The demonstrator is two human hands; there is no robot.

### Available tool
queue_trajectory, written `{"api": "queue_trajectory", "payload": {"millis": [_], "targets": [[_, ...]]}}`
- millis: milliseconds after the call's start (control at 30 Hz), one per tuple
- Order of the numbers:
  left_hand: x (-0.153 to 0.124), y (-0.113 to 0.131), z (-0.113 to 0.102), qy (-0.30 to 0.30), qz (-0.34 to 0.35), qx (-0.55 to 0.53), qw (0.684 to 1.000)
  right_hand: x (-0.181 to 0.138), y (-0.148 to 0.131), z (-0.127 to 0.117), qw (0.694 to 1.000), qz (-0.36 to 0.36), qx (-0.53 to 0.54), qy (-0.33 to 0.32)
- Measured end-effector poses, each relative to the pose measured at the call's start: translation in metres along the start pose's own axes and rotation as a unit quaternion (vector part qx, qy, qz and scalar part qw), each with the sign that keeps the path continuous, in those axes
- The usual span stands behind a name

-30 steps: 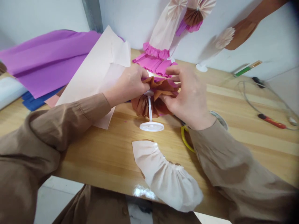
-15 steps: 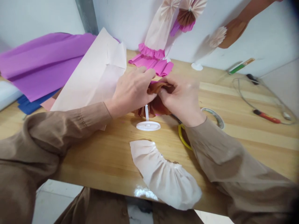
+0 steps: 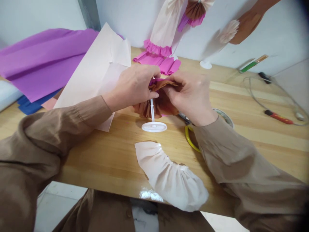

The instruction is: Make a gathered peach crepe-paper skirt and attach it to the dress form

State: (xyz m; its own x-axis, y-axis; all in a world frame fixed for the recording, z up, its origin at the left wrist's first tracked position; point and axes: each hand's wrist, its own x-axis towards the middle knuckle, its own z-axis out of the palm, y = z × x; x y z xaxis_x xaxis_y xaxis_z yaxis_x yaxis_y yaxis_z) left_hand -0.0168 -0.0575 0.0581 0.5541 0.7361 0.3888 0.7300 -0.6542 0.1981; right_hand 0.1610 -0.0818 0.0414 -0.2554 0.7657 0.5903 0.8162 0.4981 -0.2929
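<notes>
R hand (image 3: 193, 98) clamped on brown ruffled paper (image 3: 166, 104) mid-frame; L hand (image 3: 134, 83), can't tell if pinching tbh. Uneven tug cd prob rip it or tip white stand (image 3: 154, 126).

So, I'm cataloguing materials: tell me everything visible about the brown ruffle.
The brown ruffle looks like thin crinkled paper, gathered in folds, with magenta along its upper edge. Lower folds show behind a white stem. The right hand pinches the upper edge; the left hand is at its left side. Hands hide much.
</notes>
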Motion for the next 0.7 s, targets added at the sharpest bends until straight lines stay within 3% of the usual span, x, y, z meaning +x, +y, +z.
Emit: {"api": "queue_trajectory", "payload": {"millis": [133,300,400,500,533,567,600,700], "targets": [[0.0,0.002,0.001,-0.01,-0.024,0.047,0.999,-0.001,-0.001,0.001,0.999,0.003,-0.034,-0.017],[0.002,0.001,-0.001,-0.008,-0.017,0.024,1.0,0.002,-0.005,-0.008,0.999,-0.026,-0.007,-0.042],[0.005,-0.002,-0.002,-0.003,-0.012,0.004,1.0,0.0,-0.019,-0.032,0.998,-0.042,0.022,-0.048],[0.008,-0.004,-0.002,-0.001,-0.01,0.006,1.0,-0.014,-0.04,-0.064,0.998,-0.037,0.018,0.042],[0.009,-0.005,-0.002,-0.003,-0.011,0.005,1.0,-0.022,-0.046,-0.072,0.998,-0.038,0.033,0.031],[0.01,-0.006,-0.001,-0.007,-0.013,0.002,1.0,-0.032,-0.051,-0.078,0.996,-0.052,0.064,-0.014],[0.011,-0.006,0.0,-0.012,-0.015,-0.003,1.0,-0.042,-0.054,-0.082,0.987,-0.063,0.099,-0.112],[0.013,-0.008,0.002,-0.017,-0.017,-0.024,0.999,-0.074,-0.051,-0.083,0.952,-0.003,0.163,-0.258]]}}
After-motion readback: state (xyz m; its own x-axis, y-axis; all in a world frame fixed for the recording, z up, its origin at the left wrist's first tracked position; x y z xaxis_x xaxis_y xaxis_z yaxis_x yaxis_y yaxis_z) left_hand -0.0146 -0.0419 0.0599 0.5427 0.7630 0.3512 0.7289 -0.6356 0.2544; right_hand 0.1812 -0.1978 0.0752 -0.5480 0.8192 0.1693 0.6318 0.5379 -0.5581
